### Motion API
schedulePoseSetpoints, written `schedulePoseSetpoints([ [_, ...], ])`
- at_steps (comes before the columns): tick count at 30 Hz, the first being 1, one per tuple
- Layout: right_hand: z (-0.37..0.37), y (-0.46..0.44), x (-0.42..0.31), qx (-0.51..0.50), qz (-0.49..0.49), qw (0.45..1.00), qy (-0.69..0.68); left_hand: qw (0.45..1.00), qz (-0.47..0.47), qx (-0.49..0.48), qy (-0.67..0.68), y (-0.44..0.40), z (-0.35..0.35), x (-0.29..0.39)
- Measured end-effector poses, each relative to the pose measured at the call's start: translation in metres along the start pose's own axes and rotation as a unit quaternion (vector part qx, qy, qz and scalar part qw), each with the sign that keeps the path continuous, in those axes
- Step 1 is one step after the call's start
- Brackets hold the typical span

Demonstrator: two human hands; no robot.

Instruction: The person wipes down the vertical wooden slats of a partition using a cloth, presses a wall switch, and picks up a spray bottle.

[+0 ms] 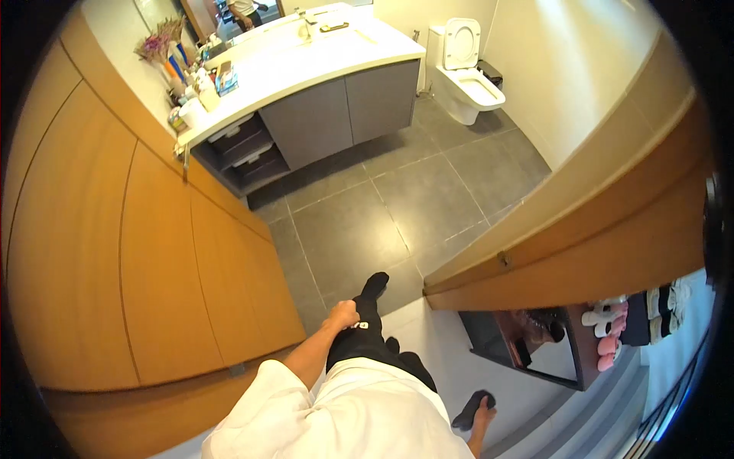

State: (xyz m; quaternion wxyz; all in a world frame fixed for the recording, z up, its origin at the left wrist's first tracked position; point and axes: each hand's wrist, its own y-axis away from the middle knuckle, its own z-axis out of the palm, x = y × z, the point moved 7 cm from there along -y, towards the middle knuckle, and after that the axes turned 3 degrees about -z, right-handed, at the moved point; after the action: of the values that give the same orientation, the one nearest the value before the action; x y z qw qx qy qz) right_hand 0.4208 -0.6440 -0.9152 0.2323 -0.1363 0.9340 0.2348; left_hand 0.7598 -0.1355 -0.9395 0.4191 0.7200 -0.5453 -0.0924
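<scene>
My left hand is curled closed in front of my black trousers, near the white lettering on them. Whatever its fingers may hold is hidden. Low on the right, my right hand is closed on a dark grey sock, held out beside my body. One black-socked foot reaches forward onto the grey bathroom tiles.
An orange-brown wooden door stands on the left and a door frame on the right. Ahead are a white-topped vanity and a toilet. Folded clothes lie on a dark cabinet at right.
</scene>
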Motion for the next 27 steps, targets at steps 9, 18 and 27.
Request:
schedulePoseSetpoints([
  [9,0.11,0.094,0.004,-0.136,0.147,0.96,0.194,0.981,0.165,-0.018,-0.101,-0.144,-0.077,0.077],
  [18,0.083,0.126,-0.059,0.102,0.235,0.963,0.083,0.883,0.419,-0.109,0.18,-0.188,-0.111,0.306],
  [27,0.087,0.176,-0.088,0.117,0.22,0.957,0.145,0.567,0.753,-0.068,0.328,0.086,-0.267,0.577],
])
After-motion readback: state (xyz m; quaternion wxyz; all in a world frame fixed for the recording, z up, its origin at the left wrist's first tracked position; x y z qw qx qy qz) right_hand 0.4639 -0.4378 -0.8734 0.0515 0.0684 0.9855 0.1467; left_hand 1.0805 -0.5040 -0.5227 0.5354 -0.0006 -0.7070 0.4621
